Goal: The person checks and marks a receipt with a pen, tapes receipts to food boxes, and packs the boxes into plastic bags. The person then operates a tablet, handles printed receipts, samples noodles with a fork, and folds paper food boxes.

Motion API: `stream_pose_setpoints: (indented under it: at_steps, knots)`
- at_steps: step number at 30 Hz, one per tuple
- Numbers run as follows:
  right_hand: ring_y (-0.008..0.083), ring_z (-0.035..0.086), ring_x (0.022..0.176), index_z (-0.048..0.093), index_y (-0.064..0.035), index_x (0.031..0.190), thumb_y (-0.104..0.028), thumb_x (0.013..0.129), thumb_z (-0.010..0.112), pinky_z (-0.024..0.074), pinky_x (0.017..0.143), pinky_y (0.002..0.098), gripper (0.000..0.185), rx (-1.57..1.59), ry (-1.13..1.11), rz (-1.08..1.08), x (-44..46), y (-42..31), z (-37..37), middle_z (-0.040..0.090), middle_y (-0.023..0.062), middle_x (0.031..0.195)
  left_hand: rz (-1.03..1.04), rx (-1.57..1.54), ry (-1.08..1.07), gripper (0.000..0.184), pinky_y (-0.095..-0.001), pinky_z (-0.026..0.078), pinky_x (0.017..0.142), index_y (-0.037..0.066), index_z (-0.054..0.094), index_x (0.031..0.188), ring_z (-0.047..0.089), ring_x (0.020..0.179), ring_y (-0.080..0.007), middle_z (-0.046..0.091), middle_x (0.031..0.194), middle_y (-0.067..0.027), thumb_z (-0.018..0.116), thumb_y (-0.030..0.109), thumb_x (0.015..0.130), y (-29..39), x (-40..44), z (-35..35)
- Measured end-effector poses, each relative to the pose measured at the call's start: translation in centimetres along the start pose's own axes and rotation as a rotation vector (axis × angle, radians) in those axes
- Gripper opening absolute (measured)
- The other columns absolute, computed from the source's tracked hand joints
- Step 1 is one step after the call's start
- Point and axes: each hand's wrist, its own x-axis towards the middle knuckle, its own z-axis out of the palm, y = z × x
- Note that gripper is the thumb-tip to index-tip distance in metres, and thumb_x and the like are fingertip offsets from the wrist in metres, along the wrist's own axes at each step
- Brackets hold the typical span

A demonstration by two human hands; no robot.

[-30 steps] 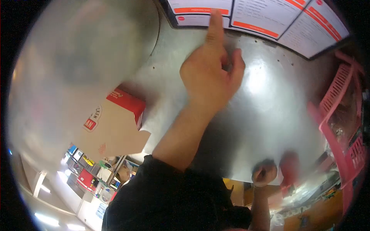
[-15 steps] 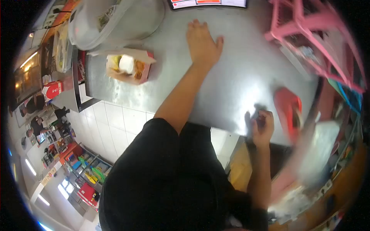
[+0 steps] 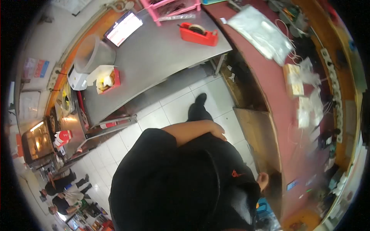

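My left hand (image 3: 218, 131) hangs in front of my body over the white floor tiles, fingers loosely stretched and nothing seen in them. At my right side, my right hand (image 3: 263, 180) is low beside the wooden panel of the counter; its fingers are small and partly hidden. Neither hand touches the steel table (image 3: 154, 57). On that table, an open red and white food box (image 3: 106, 81) with food inside stands at the left. Toward the right end sits a red tape dispenser (image 3: 198, 35) with a roll of tape.
A clear plastic tub (image 3: 95, 54), a lit screen (image 3: 123, 28) and a pink rack (image 3: 171, 9) stand along the table's back. On the right, a dark red counter (image 3: 262, 73) carries plastic bags (image 3: 260, 32) and white packs (image 3: 303, 111). People (image 3: 61, 190) stand far left.
My left hand has left the tabletop and now hangs by my body. My right hand has dropped back from the table edge. The view has turned and moved back, toward the red counter.
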Motion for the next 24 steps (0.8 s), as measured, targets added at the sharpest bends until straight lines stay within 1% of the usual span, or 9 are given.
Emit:
stream_pose_setpoints:
  at_steps: [2,4,7,12,14,18,20,23,24]
  knots:
    - [0.0151,0.057,0.088,0.056,0.001,0.101,0.0,0.088,0.055,0.0474,0.081,0.0283,0.013,0.039,0.042,0.038,0.2,4.2,-3.2,0.059,0.0071,0.093,-0.071,0.1,-0.239,0.084,-0.043,0.03,0.108,0.008,0.037,0.141,0.038,0.131,-0.0371,0.04,0.142,-0.0211,0.045,0.069,0.084,-1.1,2.5,1.0]
    - [0.0152,0.057,0.087,0.056,0.001,0.102,0.0,0.089,0.055,0.0473,0.081,0.0283,0.013,0.072,0.113,0.085,-0.6,6.8,-5.2,0.059,0.0074,0.093,-0.085,0.194,0.2,0.086,-0.044,0.03,0.107,0.008,0.034,0.143,0.037,0.131,-0.0376,0.036,0.144,-0.0215,0.043,0.069,0.084,-2.5,2.0,1.7]
    - [0.0186,0.059,0.087,0.058,0.0005,0.102,-0.009,0.088,0.057,0.0471,0.082,0.0319,0.017,-0.023,0.167,0.122,-0.1,3.1,-4.3,0.062,0.0101,0.094,-0.093,-0.412,0.065,0.081,-0.0418,0.028,0.109,0.007,0.033,0.144,0.036,0.132,-0.0315,0.038,0.144,-0.0166,0.036,0.067,0.089,0.7,-0.5,-0.4]
    - [0.0188,0.06,0.077,0.063,-0.0024,0.092,-0.023,0.092,0.056,0.0486,0.075,0.0327,0.022,0.242,0.102,0.327,-3.6,3.7,-0.9,0.065,0.0086,0.083,-0.354,-0.566,-0.096,0.071,-0.038,0.03,0.108,0.004,0.046,0.135,0.045,0.127,-0.0279,0.049,0.136,-0.0166,0.03,0.06,0.095,-7.0,6.6,-1.1]
    - [0.0333,0.062,0.093,0.064,-0.0014,0.094,-0.034,0.094,0.047,0.047,0.084,0.0423,0.037,-0.039,0.109,0.296,-8.5,12.2,3.6,0.066,0.0205,0.096,-0.442,0.155,0.292,0.067,-0.0416,0.035,0.104,-0.001,0.048,0.13,0.047,0.123,-0.0377,0.049,0.132,-0.0254,0.035,0.054,0.094,-3.2,7.0,-4.4]
    - [0.0345,0.057,0.109,0.061,-0.0069,0.115,-0.041,0.096,0.038,0.0439,0.093,0.0434,0.046,-0.25,-0.554,0.528,-14.2,17.4,6.6,0.062,0.0244,0.11,-0.3,0.091,0.469,0.063,-0.0422,0.037,0.099,0.001,0.048,0.127,0.05,0.119,-0.036,0.052,0.127,-0.0237,0.036,0.052,0.094,-3.5,11.7,-10.6]
    - [0.0237,0.055,0.113,0.042,-0.0025,0.136,-0.058,0.093,0.04,0.0407,0.098,0.0397,0.071,0.928,-0.05,0.57,-15.6,20.5,9.6,0.058,0.0121,0.126,-0.288,-0.245,0.686,0.059,-0.0444,0.04,0.093,0.004,0.047,0.126,0.053,0.111,-0.0347,0.051,0.126,-0.02,0.035,0.052,0.094,-2.9,13.6,-13.1]
    - [0.0319,0.056,0.111,0.044,-0.0009,0.132,-0.051,0.093,0.045,0.0425,0.098,0.0432,0.064,1.368,0.152,1.118,-5.6,7.3,-4.4,0.055,0.0203,0.125,-0.241,-0.613,0.912,0.055,-0.0466,0.042,0.087,0.006,0.045,0.125,0.056,0.103,-0.0333,0.051,0.126,-0.0163,0.034,0.051,0.094,-1.1,15.6,-14.7]
    - [0.0371,0.053,0.112,0.039,-0.003,0.135,-0.059,0.092,0.039,0.0398,0.099,0.0502,0.071,1.263,0.281,0.789,-4.0,11.6,-4.8,0.055,0.0235,0.12,-0.274,-0.771,0.898,0.055,-0.0474,0.041,0.084,0.008,0.042,0.126,0.056,0.101,-0.0317,0.048,0.127,-0.0143,0.033,0.051,0.094,0.3,15.6,-14.5]
